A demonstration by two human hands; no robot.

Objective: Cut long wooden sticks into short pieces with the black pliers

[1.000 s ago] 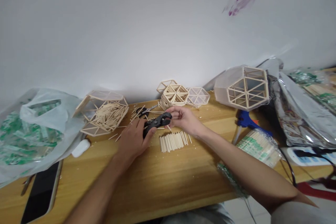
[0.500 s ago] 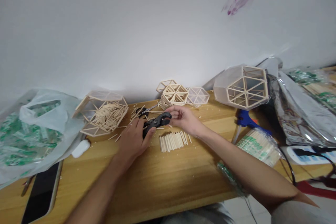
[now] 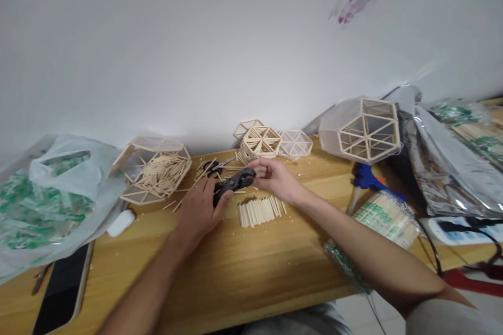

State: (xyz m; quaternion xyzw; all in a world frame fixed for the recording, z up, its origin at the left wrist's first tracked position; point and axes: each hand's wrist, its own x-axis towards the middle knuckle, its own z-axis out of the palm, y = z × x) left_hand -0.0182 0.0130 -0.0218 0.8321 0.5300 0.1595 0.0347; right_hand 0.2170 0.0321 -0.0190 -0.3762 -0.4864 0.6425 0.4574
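Note:
My left hand (image 3: 201, 207) is wrapped round the handles of a black plier-like tool (image 3: 231, 183), whose curved jaws point right. At those jaws my right hand (image 3: 277, 180) has its fingertips closed together; whatever they hold is too small or hidden to make out. Just below, a row of short wooden sticks (image 3: 260, 212) lies side by side on the table. Behind my left hand are black-handled scissors (image 3: 214, 167) among scattered stick pieces. A hexagonal stick frame (image 3: 261, 141) filled with sticks stands beyond the tool.
On the left are a hexagonal stick basket (image 3: 128, 191) of cut sticks, a plastic bag (image 3: 66, 183), a white case (image 3: 121, 223) and a phone (image 3: 63, 290). To the right sit a large stick lantern (image 3: 365, 133), blue glue gun (image 3: 367, 178), packed sticks (image 3: 387, 220) and power strip (image 3: 451, 233).
The view has shifted very slightly. Both hands and the black tool keep nearly the same place and grip.

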